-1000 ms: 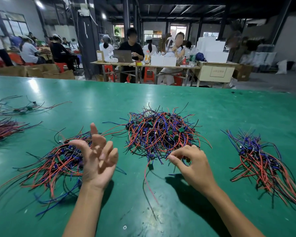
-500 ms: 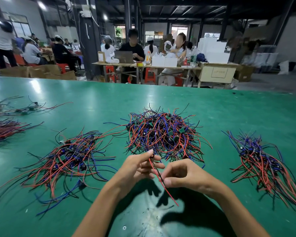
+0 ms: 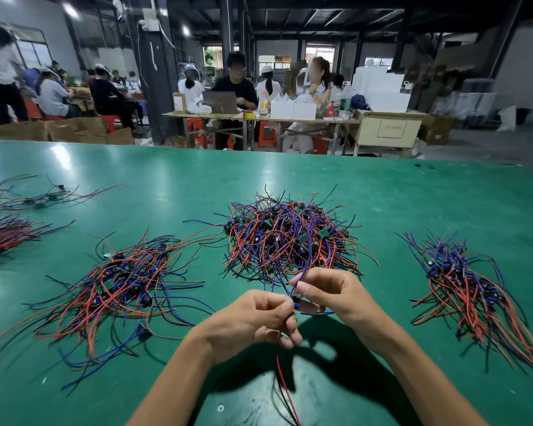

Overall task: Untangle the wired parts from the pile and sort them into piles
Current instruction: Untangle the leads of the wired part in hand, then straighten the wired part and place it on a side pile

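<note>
Both hands raised just in front of the tangled pile [image 3: 290,238], near edge of the green table [image 3: 413,204]. Left hand [image 3: 253,321] and right hand [image 3: 333,293] pinched one wired part [image 3: 295,299] between them — small dark body at the fingertips. Long axis roughly upright: blue lead arched toward the pile, red and black leads hung below the left hand. Sorted pile at left [image 3: 117,287] nearer the left hand; sorted pile at right [image 3: 468,284] nearer the right — likely drop by type.

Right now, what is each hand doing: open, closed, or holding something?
Left hand: closed, pinching the wired part, whose red and black leads hang below.
Right hand: closed, pinching the same part's blue wire.
</note>
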`<action>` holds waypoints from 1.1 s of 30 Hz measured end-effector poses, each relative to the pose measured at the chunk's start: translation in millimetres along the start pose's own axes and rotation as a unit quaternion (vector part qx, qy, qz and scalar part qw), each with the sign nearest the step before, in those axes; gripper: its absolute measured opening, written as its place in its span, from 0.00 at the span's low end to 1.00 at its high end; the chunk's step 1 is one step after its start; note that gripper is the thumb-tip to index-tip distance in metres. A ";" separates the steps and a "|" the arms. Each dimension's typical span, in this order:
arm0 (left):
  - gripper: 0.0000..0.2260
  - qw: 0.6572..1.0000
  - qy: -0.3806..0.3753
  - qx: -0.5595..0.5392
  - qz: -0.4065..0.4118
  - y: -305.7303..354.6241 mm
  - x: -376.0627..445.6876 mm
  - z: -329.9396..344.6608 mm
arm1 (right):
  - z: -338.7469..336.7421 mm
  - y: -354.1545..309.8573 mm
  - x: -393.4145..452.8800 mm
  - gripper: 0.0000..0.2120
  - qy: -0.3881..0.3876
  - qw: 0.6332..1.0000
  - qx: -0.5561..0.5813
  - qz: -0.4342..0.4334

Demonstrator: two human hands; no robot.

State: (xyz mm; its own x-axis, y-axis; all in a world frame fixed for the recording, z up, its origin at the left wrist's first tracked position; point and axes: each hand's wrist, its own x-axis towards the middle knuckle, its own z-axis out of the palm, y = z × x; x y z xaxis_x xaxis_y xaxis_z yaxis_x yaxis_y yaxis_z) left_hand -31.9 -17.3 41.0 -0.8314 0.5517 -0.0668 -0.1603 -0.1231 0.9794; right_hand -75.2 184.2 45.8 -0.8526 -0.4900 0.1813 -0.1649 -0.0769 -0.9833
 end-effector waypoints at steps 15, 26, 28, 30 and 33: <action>0.11 0.996 0.072 -0.015 -0.044 -2.8 15.9 4.1 | 15.6 17.6 5.8 0.11 0.038 0.998 0.022 0.042; 0.10 0.983 0.179 0.010 0.040 -8.5 20.1 9.5 | 38.1 26.3 5.8 0.10 0.163 0.986 0.041 -0.010; 0.15 0.978 0.198 0.040 0.057 -9.4 20.5 13.3 | 43.2 27.0 5.3 0.11 0.171 0.985 0.034 -0.011; 0.18 0.975 0.198 0.030 0.094 -10.7 21.3 17.7 | 47.8 27.4 5.7 0.12 0.186 0.982 0.039 0.003; 0.14 0.973 0.186 0.060 0.121 -11.2 22.3 21.5 | 48.4 28.1 7.9 0.12 0.229 0.972 0.056 0.026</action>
State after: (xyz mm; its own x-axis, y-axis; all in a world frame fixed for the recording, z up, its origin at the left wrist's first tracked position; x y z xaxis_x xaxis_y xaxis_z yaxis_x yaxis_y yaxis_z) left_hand -37.3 14.1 32.6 -0.9758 0.1785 0.1264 0.1090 -0.1039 0.9886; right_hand -62.6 136.2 18.8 -0.9936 -0.0608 0.0949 -0.0835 -0.1685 -0.9822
